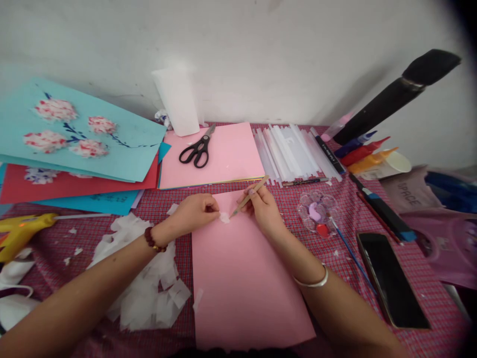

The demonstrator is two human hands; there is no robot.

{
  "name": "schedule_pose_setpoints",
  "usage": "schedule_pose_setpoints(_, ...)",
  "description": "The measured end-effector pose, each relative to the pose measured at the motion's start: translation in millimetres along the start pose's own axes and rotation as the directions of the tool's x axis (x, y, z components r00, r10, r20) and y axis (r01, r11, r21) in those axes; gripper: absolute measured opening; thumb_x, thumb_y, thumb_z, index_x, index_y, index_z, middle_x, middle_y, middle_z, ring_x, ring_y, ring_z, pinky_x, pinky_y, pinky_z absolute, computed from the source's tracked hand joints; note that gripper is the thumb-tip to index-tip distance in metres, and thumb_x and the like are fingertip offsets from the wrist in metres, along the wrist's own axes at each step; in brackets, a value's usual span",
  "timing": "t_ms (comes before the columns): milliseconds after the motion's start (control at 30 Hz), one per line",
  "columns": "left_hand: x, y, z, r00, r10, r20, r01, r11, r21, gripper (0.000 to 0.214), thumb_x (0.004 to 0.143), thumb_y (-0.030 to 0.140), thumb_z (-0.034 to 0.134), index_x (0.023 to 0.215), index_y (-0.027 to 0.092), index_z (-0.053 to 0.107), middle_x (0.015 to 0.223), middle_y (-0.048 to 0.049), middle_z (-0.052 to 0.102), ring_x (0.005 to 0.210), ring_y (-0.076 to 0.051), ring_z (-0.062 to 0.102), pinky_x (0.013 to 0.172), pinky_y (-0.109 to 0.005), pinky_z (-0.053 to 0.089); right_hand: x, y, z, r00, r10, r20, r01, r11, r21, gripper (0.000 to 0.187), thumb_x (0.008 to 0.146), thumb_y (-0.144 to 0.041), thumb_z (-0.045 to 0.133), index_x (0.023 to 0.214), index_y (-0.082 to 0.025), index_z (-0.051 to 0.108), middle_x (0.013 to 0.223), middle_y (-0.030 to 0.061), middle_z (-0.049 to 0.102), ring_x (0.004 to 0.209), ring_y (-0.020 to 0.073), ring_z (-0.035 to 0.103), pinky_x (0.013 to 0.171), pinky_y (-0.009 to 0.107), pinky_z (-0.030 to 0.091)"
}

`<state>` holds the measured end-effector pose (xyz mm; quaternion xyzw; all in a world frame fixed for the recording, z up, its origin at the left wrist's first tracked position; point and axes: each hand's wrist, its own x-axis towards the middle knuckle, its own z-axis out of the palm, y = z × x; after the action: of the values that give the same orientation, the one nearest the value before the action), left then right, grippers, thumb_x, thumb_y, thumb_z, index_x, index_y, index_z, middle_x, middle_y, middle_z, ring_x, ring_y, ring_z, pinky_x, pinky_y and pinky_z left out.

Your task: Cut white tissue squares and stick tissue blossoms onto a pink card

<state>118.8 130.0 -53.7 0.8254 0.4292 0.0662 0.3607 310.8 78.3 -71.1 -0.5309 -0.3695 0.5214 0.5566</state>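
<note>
The left hand's [201,211] fingers are drawn close together, their tips at the left edge of a small white paper scrap [224,218]; whether they grip it cannot be told. The right hand [264,209] holds a slim wooden stick [245,201] between its fingers, its tip just right of the scrap. The scrap lies over the upper part of a pink sheet [242,278], right of the piled white paper squares [154,291] on the desk [421,268].
</note>
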Motion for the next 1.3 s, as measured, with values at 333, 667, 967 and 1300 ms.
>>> schedule_pose_setpoints(333,-0.4,-0.2,-0.3,1.000,0.003,0.001,-0.003,1.000,0.011,0.012,0.074,0.025,0.056,0.068,0.017,0.063,0.069,0.0002,0.063,0.062,-0.011,0.054,0.056,-0.022,0.036,4.3,5.7,-2.8,0.998,-0.035,-0.055,0.037,0.999,0.033,0.011,0.085,-0.032,0.047,0.082,-0.022,0.047,0.064,-0.0035,0.062,0.045,0.0103,0.054,0.034,0.019,0.038)
schedule_pose_setpoints(667,-0.6,4.6,-2.5,1.000,-0.013,-0.006,0.013,1.000,0.012,0.013,0.074,0.026,0.056,0.067,0.017,0.062,0.068,-0.0004,0.063,0.062,-0.012,0.054,0.055,-0.022,0.036,1.6,1.0,0.1,0.999,0.025,-0.022,-0.025,1.000,-0.003,0.012,0.084,-0.033,0.048,0.081,-0.021,0.047,0.062,-0.0034,0.061,0.043,0.0094,0.052,0.033,0.018,0.035)
schedule_pose_setpoints(967,-0.5,3.0,-1.0,1.000,-0.011,-0.007,0.011,1.000,0.012,0.012,0.074,0.025,0.055,0.067,0.017,0.063,0.069,-0.0003,0.063,0.062,-0.012,0.053,0.055,-0.023,0.035,3.3,3.1,-0.5,0.999,0.011,-0.042,-0.011,1.000,0.000,0.012,0.084,-0.033,0.048,0.082,-0.021,0.046,0.065,-0.0026,0.062,0.044,0.0104,0.054,0.033,0.018,0.037)
schedule_pose_setpoints(1300,-0.6,3.4,-0.8,1.000,-0.008,-0.001,0.008,1.000,0.007,0.012,0.074,0.025,0.056,0.066,0.017,0.062,0.067,0.0003,0.063,0.062,-0.012,0.054,0.055,-0.023,0.035,2.7,-0.9,2.1,0.996,0.078,0.030,-0.079,0.997,0.017,0.016,0.082,-0.036,0.051,0.081,-0.021,0.048,0.066,-0.0020,0.065,0.046,0.0112,0.058,0.036,0.019,0.037)
